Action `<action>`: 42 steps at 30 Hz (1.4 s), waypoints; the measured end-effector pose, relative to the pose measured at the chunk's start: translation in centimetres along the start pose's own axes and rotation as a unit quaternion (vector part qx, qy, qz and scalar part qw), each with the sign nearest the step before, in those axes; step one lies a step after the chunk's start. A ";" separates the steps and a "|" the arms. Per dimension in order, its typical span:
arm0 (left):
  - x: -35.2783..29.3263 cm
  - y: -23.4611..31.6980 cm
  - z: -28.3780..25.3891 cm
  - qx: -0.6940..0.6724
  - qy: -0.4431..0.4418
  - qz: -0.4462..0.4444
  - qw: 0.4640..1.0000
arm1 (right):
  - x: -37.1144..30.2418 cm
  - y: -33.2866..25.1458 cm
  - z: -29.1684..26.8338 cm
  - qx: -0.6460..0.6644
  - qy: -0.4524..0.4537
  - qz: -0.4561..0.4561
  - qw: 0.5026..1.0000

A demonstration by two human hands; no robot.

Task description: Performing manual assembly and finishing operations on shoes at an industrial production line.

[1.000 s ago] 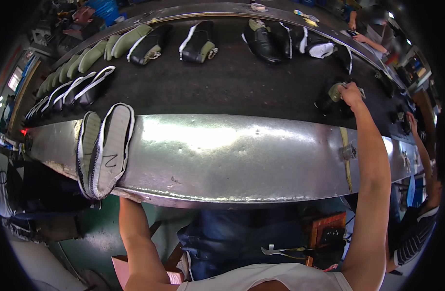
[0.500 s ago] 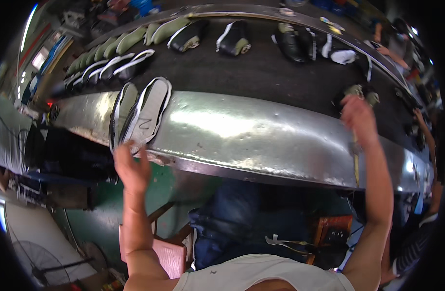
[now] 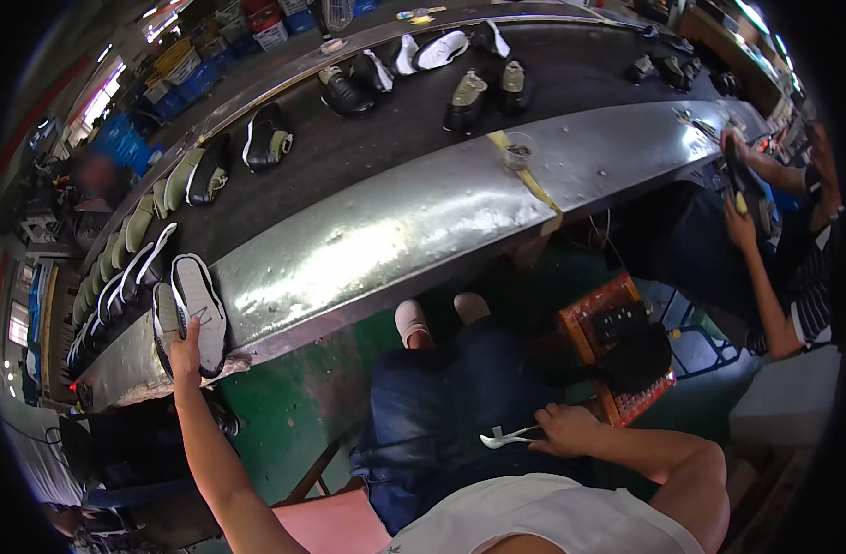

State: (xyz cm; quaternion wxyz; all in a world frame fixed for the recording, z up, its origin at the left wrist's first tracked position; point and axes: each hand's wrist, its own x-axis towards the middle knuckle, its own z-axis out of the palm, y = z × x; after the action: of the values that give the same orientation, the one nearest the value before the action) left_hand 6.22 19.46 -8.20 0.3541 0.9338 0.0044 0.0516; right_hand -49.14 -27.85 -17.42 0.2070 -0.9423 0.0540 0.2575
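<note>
Two shoes lie underside up at the left end of the metal ledge. My left hand (image 3: pixel 186 355) grips the near end of the right-hand shoe (image 3: pixel 208 309), which has a pale grey underside and white rim; my thumb lies on its underside. Close against it is the other shoe (image 3: pixel 165 312), greenish underneath. Over my lap, my right hand (image 3: pixel 570 429) is closed around the handles of pincers (image 3: pixel 506 439) with a pale, curved head. Its grip is partly hidden.
Black shoes with green linings (image 3: pixel 465 100) stand on the dark belt (image 3: pixel 367 138) beyond the metal ledge (image 3: pixel 395 217). A clear cup (image 3: pixel 517 155) sits by a yellow strip. To the right, a co-worker's hands (image 3: pixel 740 217) hold a dark shoe. A red-edged stool (image 3: pixel 617 342) stands beside my legs.
The view has swung right. My right hand has left the shoes on the belt and come down to my lap, taking hold of the pincers. My left hand has closed on the shoe.
</note>
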 end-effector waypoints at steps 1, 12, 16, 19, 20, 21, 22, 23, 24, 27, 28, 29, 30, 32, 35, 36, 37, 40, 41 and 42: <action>-0.3 -0.3 -0.3 -0.007 0.006 0.008 1.000 | -0.8 -0.2 0.3 -0.007 -0.024 -0.017 1.000; -34.7 7.7 8.4 -0.263 -0.237 0.217 0.910 | -2.4 7.5 3.9 0.785 -0.126 0.095 0.599; -42.7 7.7 15.2 -0.073 -0.453 0.204 0.864 | -1.8 8.2 -1.0 0.801 -0.101 0.050 0.588; -44.7 11.3 17.7 0.117 -0.446 0.328 0.824 | -0.7 8.2 -3.6 0.758 -0.048 0.018 0.651; -44.3 12.3 18.6 0.121 -0.411 0.355 0.831 | -0.3 7.8 -4.5 0.776 -0.032 0.005 0.630; -43.4 15.4 19.2 0.123 -0.378 0.379 0.836 | -0.3 7.3 -4.6 0.794 -0.017 -0.005 0.608; -43.0 16.7 21.2 0.078 -0.390 0.339 0.852 | 0.1 7.0 -4.5 0.794 -0.022 0.001 0.608; -42.2 17.7 23.9 0.035 -0.461 0.274 0.844 | 0.7 6.7 -4.2 0.765 0.001 0.005 0.643; -41.4 18.5 26.4 0.057 -0.505 0.218 0.833 | 1.2 6.4 -4.1 0.735 0.023 0.009 0.677; -37.5 16.0 31.3 -0.092 -0.533 0.165 0.825 | 1.7 4.4 -4.4 0.680 0.047 0.027 0.731; -36.8 16.1 30.6 -0.181 -0.535 0.117 0.817 | 1.5 3.8 -4.1 0.639 0.066 0.020 0.767; -36.1 16.0 30.0 -0.248 -0.505 0.081 0.823 | 1.3 3.5 -4.3 0.601 0.074 0.004 0.796; -36.1 17.5 27.7 -0.310 -0.473 0.040 0.823 | 0.6 3.1 -4.7 0.593 0.059 0.010 0.803; -35.5 16.6 25.3 -0.333 -0.382 0.084 0.858 | -0.4 1.3 -6.3 0.510 0.006 -0.009 0.860; -35.5 15.0 22.3 -0.474 -0.401 -0.018 0.783 | 0.2 -1.4 -6.4 0.462 -0.063 -0.020 0.885; -35.5 14.1 21.8 -0.476 -0.392 -0.026 0.787 | 0.6 -2.1 -6.2 0.461 -0.082 -0.045 0.882; -35.4 13.2 21.1 -0.472 -0.391 -0.012 0.790 | 1.0 -3.0 -6.2 0.448 -0.077 -0.075 0.888; -35.5 12.0 18.9 -0.462 -0.370 0.007 0.806 | 2.7 -5.4 -6.4 0.469 -0.115 -0.095 0.871; -35.3 11.7 18.2 -0.459 -0.371 0.017 0.807 | 3.4 -5.7 -6.2 0.478 -0.108 -0.122 0.863; -35.3 11.3 17.5 -0.457 -0.371 0.027 0.808 | 4.0 -6.2 -6.1 0.474 -0.113 -0.124 0.865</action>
State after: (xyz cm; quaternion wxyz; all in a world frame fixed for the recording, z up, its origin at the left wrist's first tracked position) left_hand -27.44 -2.18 -17.03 0.7129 0.6118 -0.1765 -0.2938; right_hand -41.55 -24.79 -12.44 0.6633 -0.6942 0.0288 0.2780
